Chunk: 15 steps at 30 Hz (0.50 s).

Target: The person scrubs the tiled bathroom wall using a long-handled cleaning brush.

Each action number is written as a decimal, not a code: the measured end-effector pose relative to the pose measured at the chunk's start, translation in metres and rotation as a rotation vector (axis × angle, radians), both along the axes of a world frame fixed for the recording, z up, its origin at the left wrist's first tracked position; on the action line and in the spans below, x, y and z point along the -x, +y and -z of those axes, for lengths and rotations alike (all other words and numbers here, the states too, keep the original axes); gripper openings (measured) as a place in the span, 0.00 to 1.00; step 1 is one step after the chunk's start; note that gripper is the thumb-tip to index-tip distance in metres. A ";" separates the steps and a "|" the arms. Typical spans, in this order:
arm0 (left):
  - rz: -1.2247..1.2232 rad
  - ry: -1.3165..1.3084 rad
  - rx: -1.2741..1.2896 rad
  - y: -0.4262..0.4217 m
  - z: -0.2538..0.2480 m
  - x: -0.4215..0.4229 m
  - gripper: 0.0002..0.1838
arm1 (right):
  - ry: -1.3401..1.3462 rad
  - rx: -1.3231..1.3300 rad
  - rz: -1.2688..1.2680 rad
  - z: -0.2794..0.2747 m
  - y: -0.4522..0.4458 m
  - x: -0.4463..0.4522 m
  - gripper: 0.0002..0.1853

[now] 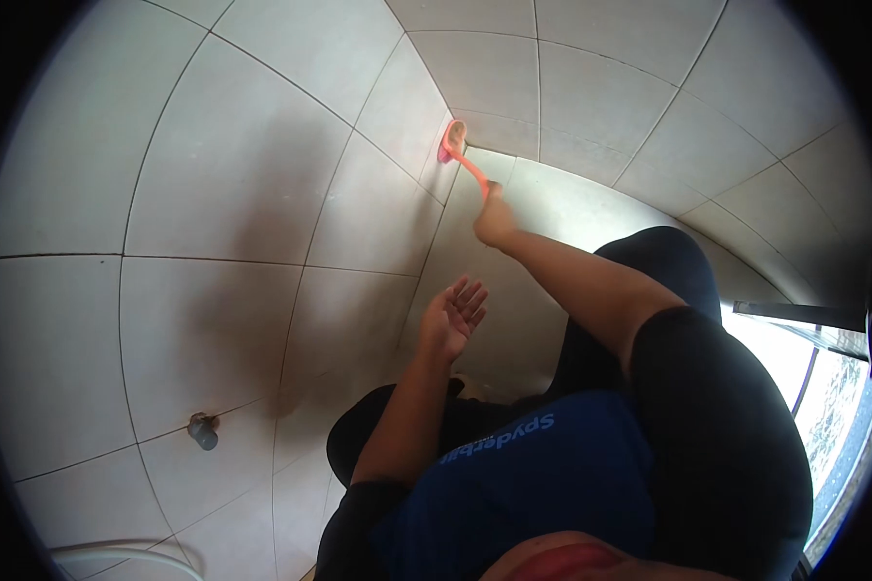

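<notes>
My right hand (495,218) is closed round the handle of an orange-pink brush (470,167), with my arm stretched toward the far corner. The brush's head touches the tiles where the walls and floor meet, its pink bristles against the left wall. Nearer my body, my left hand (457,312) is raised with the palm up and the fingers apart, and it holds nothing.
Pale tiled wall (223,155) fills the left side, with a dark round fitting (203,431) low on it. A white hose (131,554) curves at the lower left. My bent knees flank the floor area. A bright opening (833,407) lies at the right.
</notes>
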<state>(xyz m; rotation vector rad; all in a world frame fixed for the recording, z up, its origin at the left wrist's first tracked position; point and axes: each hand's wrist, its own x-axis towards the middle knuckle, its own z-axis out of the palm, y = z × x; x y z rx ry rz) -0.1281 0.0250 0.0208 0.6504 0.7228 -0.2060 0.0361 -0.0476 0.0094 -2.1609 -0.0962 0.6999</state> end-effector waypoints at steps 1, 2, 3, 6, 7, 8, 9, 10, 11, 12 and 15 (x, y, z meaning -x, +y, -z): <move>-0.008 0.018 0.005 -0.001 0.000 -0.001 0.22 | -0.011 -0.016 0.015 0.001 0.000 -0.003 0.31; -0.016 0.039 0.009 -0.001 0.000 -0.001 0.22 | -0.018 -0.035 0.032 0.003 0.002 -0.005 0.32; -0.014 0.040 0.006 -0.001 -0.002 -0.001 0.22 | -0.016 -0.038 0.034 -0.003 0.002 0.000 0.32; 0.026 0.012 -0.003 -0.003 -0.009 -0.004 0.22 | -0.053 0.037 -0.063 -0.015 0.000 0.009 0.30; 0.012 0.007 0.029 -0.001 -0.008 -0.004 0.22 | -0.065 0.041 -0.049 -0.005 0.000 0.002 0.30; -0.004 0.002 0.063 -0.002 -0.008 -0.003 0.22 | -0.077 0.047 -0.038 0.004 -0.002 0.000 0.30; -0.008 0.002 0.069 -0.003 -0.006 -0.003 0.22 | -0.077 0.053 -0.041 0.004 -0.003 0.002 0.30; -0.017 0.014 0.060 -0.003 -0.006 -0.005 0.22 | -0.078 0.026 -0.020 0.002 0.001 0.001 0.30; -0.026 0.031 0.048 -0.002 -0.006 -0.006 0.22 | -0.074 -0.003 0.003 0.002 0.005 0.002 0.30; -0.030 0.035 0.048 -0.002 -0.008 -0.005 0.22 | -0.069 -0.004 0.000 -0.009 0.006 0.004 0.30; -0.015 0.005 0.068 -0.001 -0.013 -0.007 0.22 | -0.033 -0.022 -0.025 -0.033 0.006 0.001 0.31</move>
